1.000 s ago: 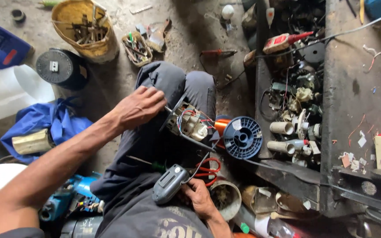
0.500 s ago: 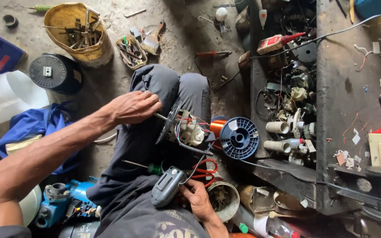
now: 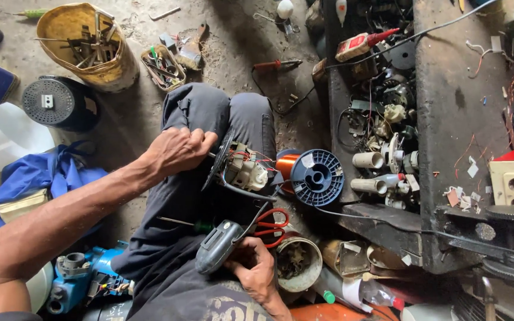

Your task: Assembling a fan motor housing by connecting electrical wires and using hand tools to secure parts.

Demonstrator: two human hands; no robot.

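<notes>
A small electric motor unit (image 3: pixel 242 169) with red and white wires rests on my knees, its dark round plate tilted to the left. My left hand (image 3: pixel 176 151) is closed on the shaft or edge at the left side of that plate. My right hand (image 3: pixel 254 267) grips a grey handheld tool body (image 3: pixel 218 245) low on my lap, and a dark cable runs from it up toward the motor. A blue spool of copper wire (image 3: pixel 312 176) lies just right of the motor. Red-handled scissors (image 3: pixel 272 226) lie beside my right hand.
A yellow bucket of tools (image 3: pixel 84 44) and a black round fan part (image 3: pixel 55 104) stand on the floor at the left, with a blue cloth (image 3: pixel 37 175) below them. A dark workbench (image 3: pixel 453 119) cluttered with parts fills the right. A blue pump (image 3: pixel 81 276) lies low left.
My left hand has drawn in and closed on the motor's plate, where its fingers were spread a second ago. The motor has tilted slightly. My right hand keeps its grip on the grey tool.
</notes>
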